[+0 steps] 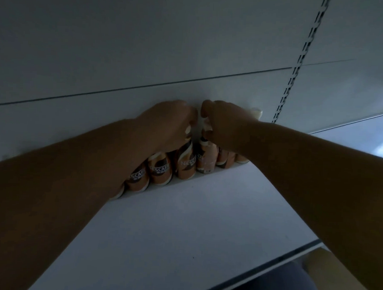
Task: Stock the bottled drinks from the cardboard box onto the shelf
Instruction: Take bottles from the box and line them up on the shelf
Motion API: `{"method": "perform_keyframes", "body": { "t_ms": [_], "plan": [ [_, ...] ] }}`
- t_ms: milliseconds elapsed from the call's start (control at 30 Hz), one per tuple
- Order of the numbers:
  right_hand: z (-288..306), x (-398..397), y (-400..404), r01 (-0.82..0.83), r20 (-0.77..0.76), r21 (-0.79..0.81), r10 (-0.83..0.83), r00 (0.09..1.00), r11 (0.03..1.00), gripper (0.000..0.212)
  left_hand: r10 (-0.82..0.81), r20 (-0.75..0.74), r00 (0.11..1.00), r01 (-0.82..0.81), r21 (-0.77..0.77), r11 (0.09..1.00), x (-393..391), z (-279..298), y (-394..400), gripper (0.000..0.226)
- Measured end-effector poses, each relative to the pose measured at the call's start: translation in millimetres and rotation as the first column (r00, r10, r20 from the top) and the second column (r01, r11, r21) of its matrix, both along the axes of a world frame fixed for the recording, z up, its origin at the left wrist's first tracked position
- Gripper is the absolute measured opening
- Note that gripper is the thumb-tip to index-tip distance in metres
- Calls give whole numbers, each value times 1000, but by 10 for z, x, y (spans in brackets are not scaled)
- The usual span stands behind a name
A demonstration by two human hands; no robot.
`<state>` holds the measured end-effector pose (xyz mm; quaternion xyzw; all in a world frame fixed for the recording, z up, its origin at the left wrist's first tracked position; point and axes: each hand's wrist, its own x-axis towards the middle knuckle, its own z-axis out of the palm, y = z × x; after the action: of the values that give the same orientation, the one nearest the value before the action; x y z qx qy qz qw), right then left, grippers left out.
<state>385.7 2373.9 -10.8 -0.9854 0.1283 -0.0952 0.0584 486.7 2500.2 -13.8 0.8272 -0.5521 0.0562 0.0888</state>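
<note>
Several tan and brown coffee bottles (160, 171) with white caps stand in a row at the back of the white shelf (183, 220), against the back wall. My left hand (167, 124) is closed over the top of one bottle (186, 164) in the middle of the row. My right hand (226, 124) grips the top of the neighbouring paler bottle (206, 160). Both arms reach deep into the shelf and hide parts of the row. A white cap (257, 113) shows behind my right hand.
The underside of the shelf above (146, 45) hangs low over my hands. A slotted upright rail (297, 66) runs up at the right. The cardboard box (325, 271) shows at the bottom right, below the shelf's front edge (268, 267).
</note>
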Motion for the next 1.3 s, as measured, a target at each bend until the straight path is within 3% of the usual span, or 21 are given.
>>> {"method": "perform_keyframes", "body": {
  "t_ms": [233, 533, 900, 1300],
  "plan": [
    [-53, 54, -54, 0, -48, -7, -1, 999, 1000, 31, 22, 137, 990, -15, -56, 998, -25, -31, -37, 29],
    [-66, 72, 1, 3, -39, 23, -3, 999, 1000, 36, 18, 141, 990, -13, -34, 999, -15, -13, -52, 29],
    [-4, 138, 36, -25, -75, 53, 29, 997, 998, 28, 30, 152, 988, -27, -24, 999, -34, -6, -42, 25],
    [-32, 120, -48, 28, 22, 32, -29, 999, 999, 34, 108, 214, 971, -88, -98, 991, -43, -79, -14, 31]
  ]
}}
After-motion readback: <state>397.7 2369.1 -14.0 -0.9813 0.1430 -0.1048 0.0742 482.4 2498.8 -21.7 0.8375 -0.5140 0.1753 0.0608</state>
